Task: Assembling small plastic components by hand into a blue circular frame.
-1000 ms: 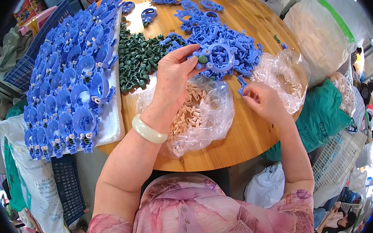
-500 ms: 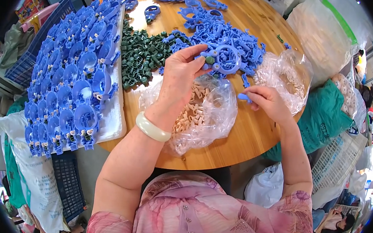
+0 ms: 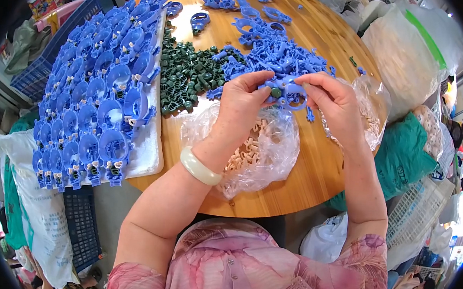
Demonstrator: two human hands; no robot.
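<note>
My left hand (image 3: pixel 237 104), with a pale bangle (image 3: pixel 200 165) on its wrist, pinches a blue plastic ring part (image 3: pixel 295 104) with a dark green piece (image 3: pixel 276 92) set in it. My right hand (image 3: pixel 335 101) is closed at the part's upper right side, its fingertips on a small blue plastic piece that they mostly hide. Below the hands lies an open clear bag of peach-coloured small pieces (image 3: pixel 248 150). Just beyond them spreads a heap of loose blue pieces (image 3: pixel 282 56), with a pile of dark green pieces (image 3: pixel 185 73) to its left.
At the left, a white foam board (image 3: pixel 152 149) carries rows of blue assemblies (image 3: pixel 97 88). A clear bag of pale pieces (image 3: pixel 372 115) lies at the round wooden table's (image 3: pixel 316 178) right edge. Large sacks and a green bag (image 3: pixel 405 147) crowd the right side.
My right hand has moved up and left, bringing the small blue piece to the ring part. My left hand has shifted slightly right and down, and the ring part has tilted.
</note>
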